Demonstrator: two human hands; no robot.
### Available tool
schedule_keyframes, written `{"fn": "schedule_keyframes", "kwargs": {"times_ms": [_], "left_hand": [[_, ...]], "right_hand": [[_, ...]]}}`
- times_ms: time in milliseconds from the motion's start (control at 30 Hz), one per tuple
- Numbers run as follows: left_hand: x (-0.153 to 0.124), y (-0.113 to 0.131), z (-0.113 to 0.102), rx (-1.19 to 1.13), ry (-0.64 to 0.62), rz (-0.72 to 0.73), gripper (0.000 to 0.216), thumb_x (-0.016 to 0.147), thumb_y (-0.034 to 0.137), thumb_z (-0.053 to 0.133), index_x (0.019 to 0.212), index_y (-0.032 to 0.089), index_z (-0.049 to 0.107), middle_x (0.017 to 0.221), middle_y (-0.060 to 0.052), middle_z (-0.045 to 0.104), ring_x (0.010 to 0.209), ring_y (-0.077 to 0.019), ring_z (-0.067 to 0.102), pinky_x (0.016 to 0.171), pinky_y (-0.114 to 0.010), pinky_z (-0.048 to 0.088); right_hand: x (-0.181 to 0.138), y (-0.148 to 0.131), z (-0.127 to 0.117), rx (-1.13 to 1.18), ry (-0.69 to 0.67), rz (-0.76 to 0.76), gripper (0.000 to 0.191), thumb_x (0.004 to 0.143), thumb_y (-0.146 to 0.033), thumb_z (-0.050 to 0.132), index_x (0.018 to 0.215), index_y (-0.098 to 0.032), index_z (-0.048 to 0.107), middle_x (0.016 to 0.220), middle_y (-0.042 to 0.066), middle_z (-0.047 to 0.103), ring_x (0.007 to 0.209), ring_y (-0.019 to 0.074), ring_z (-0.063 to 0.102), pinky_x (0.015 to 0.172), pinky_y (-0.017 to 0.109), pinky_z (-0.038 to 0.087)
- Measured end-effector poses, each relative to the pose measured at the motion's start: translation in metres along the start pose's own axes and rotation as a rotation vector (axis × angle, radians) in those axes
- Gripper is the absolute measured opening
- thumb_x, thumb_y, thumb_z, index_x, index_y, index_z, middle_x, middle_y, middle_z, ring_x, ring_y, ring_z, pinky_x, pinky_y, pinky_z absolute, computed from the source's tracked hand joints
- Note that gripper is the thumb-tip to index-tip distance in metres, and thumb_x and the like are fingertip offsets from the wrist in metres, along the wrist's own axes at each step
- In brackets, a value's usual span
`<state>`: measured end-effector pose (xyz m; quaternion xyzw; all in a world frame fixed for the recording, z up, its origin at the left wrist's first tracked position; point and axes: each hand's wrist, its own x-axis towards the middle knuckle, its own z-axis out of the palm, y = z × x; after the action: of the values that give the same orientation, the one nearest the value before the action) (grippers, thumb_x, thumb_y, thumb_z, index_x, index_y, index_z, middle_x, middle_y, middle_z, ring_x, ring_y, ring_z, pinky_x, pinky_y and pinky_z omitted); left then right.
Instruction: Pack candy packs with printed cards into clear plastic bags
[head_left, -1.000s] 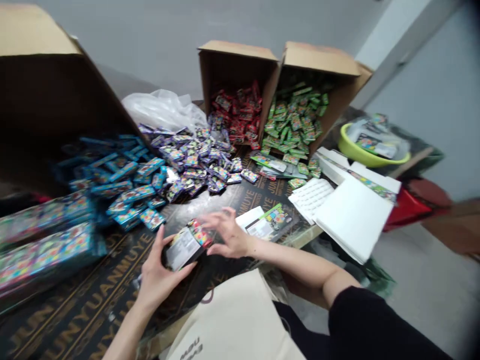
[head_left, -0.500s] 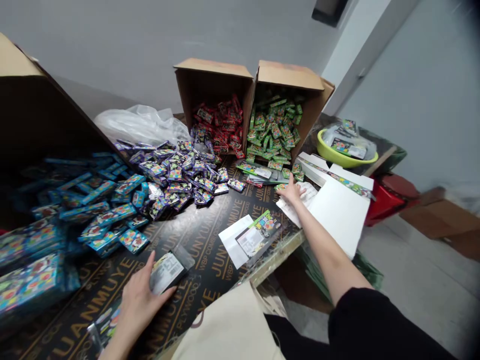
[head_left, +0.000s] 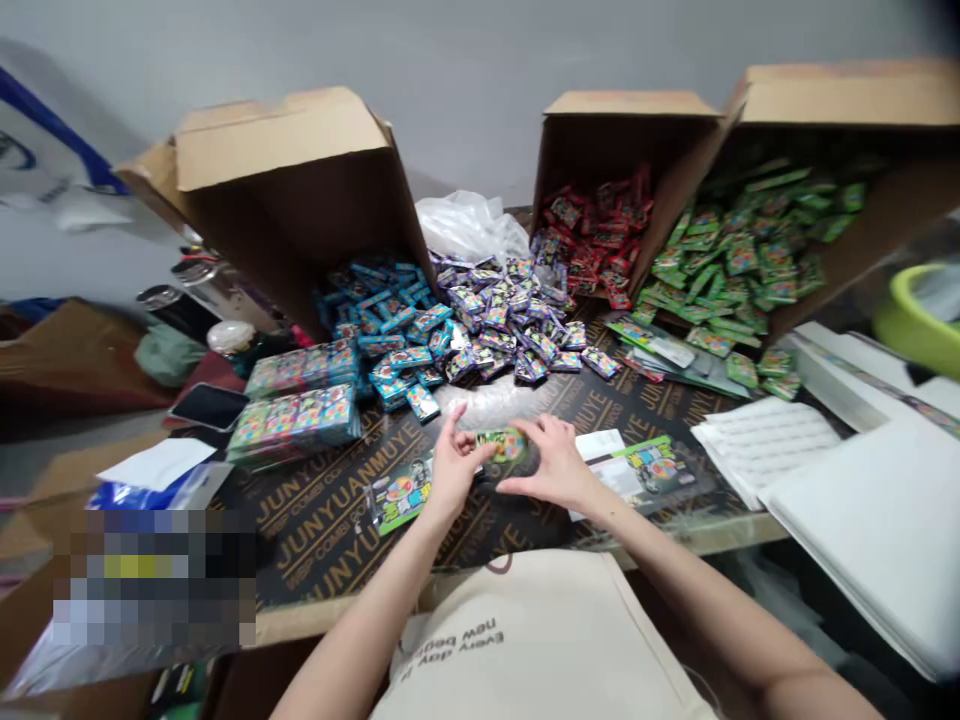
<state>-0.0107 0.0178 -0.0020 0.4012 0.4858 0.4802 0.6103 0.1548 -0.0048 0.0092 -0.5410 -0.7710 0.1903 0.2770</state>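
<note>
A small green box (head_left: 504, 445) with colourful print lies between my two hands over the middle of the table. My left hand (head_left: 450, 465) grips its left end, thumb pressed along the front. At its right end, my right hand (head_left: 553, 460) has curled fingers on it, while the thumb sits lower; motion blurs the contact. Partly under my left hand is a dark flat pouch (head_left: 401, 492) with a green strip. Beside my right forearm rests a similar pouch (head_left: 654, 465), a white paper showing next to it.
Blue boxes (head_left: 390, 320) spill from a left carton (head_left: 285, 150); purple boxes (head_left: 499, 315) are heaped beside them. Further cartons hold red boxes (head_left: 600, 235) and green boxes (head_left: 750, 250). Wrapped stacks (head_left: 296, 420) and a phone (head_left: 206, 405) stand left; white card sheets (head_left: 862, 480) lie right.
My view has swung left. My right hand has come back from the loose green boxes at the right, and both hands now meet at a green box. My left hand has left the labelled pouch.
</note>
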Motion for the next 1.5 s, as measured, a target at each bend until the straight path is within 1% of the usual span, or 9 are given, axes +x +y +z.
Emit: {"fn": "schedule_keyframes", "kwargs": {"times_ms": [100,267,367,567,733,1000,1200,1367,1500], "left_hand": [[0.001,0.009,-0.022,-0.084,0.029,-0.073,0.090,0.055,0.025,0.075,0.131,0.020,0.027,0.066,0.003,0.063,0.057,-0.0128,0.061,0.062,-0.027,0.047],[-0.007,0.004,-0.016,-0.138,0.003,-0.134,0.087,0.054,0.020,0.076,0.129,0.017,0.031,0.061,0.004,0.061,0.051,-0.0104,0.057,0.057,-0.023,0.045],[-0.011,-0.005,-0.010,-0.099,-0.005,-0.120,0.082,0.058,0.026,0.074,0.128,0.016,0.031,0.060,0.004,0.059,0.056,-0.0112,0.058,0.062,-0.026,0.045],[-0.007,-0.012,-0.061,0.857,-0.124,0.269,0.088,0.050,0.042,0.075,0.128,0.024,0.038,0.116,-0.011,0.052,0.112,-0.0290,0.045,0.095,-0.048,0.030],[-0.009,-0.020,-0.085,1.267,-0.235,0.399,0.105,0.048,0.033,0.075,0.137,0.024,0.019,0.113,-0.010,0.053,0.109,-0.0303,0.046,0.097,-0.052,0.025],[-0.021,-0.005,-0.067,1.056,-0.338,0.435,0.106,0.051,0.029,0.073,0.138,0.023,0.013,0.120,-0.008,0.049,0.109,-0.0256,0.048,0.102,-0.047,0.024],[-0.009,-0.006,-0.039,0.620,0.152,0.336,0.079,0.057,0.035,0.073,0.128,0.022,0.040,0.109,-0.007,0.052,0.101,-0.0228,0.051,0.089,-0.037,0.040],[-0.009,-0.023,0.001,-0.100,0.196,0.187,0.035,0.073,0.038,0.060,0.097,0.014,0.061,0.094,-0.006,0.064,0.084,-0.0165,0.059,0.080,-0.029,0.045],[-0.016,-0.025,0.022,-0.406,0.292,0.067,0.031,0.074,0.042,0.058,0.076,0.012,0.063,0.071,-0.003,0.066,0.064,-0.0124,0.060,0.067,-0.025,0.046]], "right_hand": [[-0.002,0.000,-0.008,0.083,-0.099,-0.075,0.049,0.057,-0.061,0.066,0.086,-0.022,0.062,0.092,0.006,0.053,0.094,0.0258,0.049,0.084,0.043,0.035],[0.001,-0.012,-0.003,0.041,-0.126,-0.257,0.100,0.049,-0.060,0.070,0.132,-0.020,0.030,0.134,0.016,0.031,0.123,0.0345,0.027,0.099,0.051,0.018],[0.004,-0.015,0.007,0.034,-0.112,-0.278,0.087,0.058,-0.045,0.068,0.132,-0.023,0.028,0.126,0.012,0.042,0.118,0.0306,0.036,0.100,0.050,0.016],[0.008,0.021,0.015,0.054,0.037,-0.195,0.072,0.058,-0.035,0.066,0.123,-0.022,0.037,0.114,0.009,0.052,0.107,0.0285,0.047,0.097,0.047,0.022],[0.010,0.041,0.030,0.047,-0.032,-0.222,0.071,0.064,-0.038,0.067,0.125,-0.020,0.036,0.119,0.011,0.052,0.109,0.0277,0.048,0.100,0.050,0.017],[0.013,0.032,0.019,0.364,-0.299,-0.292,0.088,0.057,-0.042,0.074,0.131,-0.023,0.029,0.133,0.011,0.039,0.123,0.0258,0.037,0.101,0.044,0.025],[0.023,0.002,0.034,0.922,0.086,0.274,0.077,0.081,-0.052,0.044,0.137,-0.026,-0.002,0.119,0.012,0.052,0.105,0.0217,0.054,0.081,0.040,0.047],[0.038,-0.026,0.044,1.232,0.463,0.535,0.052,0.078,-0.051,0.048,0.121,-0.023,0.039,0.095,0.003,0.062,0.083,0.0171,0.060,0.069,0.030,0.049],[0.044,-0.025,0.039,1.341,0.466,0.658,0.042,0.061,-0.031,0.068,0.098,-0.020,0.052,0.064,-0.004,0.061,0.057,0.0132,0.057,0.055,0.024,0.045]]}}
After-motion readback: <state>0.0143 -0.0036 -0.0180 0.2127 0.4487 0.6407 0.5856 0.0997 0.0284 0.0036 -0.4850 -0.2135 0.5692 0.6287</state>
